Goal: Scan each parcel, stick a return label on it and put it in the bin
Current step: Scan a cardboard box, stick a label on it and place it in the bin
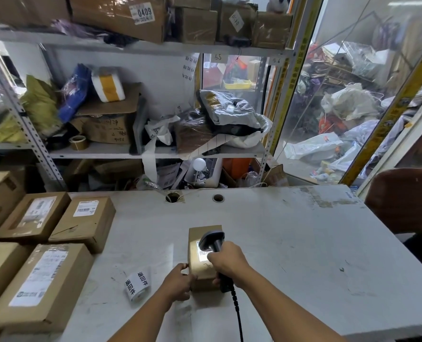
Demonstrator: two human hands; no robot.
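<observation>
Step in hand: scanning; the handheld scanner [212, 241] was aimed down at the shipping label [203, 253] of a small cardboard parcel [201, 270] lying on the white table [291, 255].
Right hand [226, 264]: fingers wrapped round the scanner's handle.
Left hand [177, 283]: fingers curled on the parcel's near left corner, steadying it.
Return labels: the roll [137, 286] lay just left of the parcel; none appeared stuck on yet.
Left to do: this parcel looked unlabelled and unbinned; stacked boxes [56, 233] at the table's left likely waited their turn.
Bin: not identifiable in view.
</observation>
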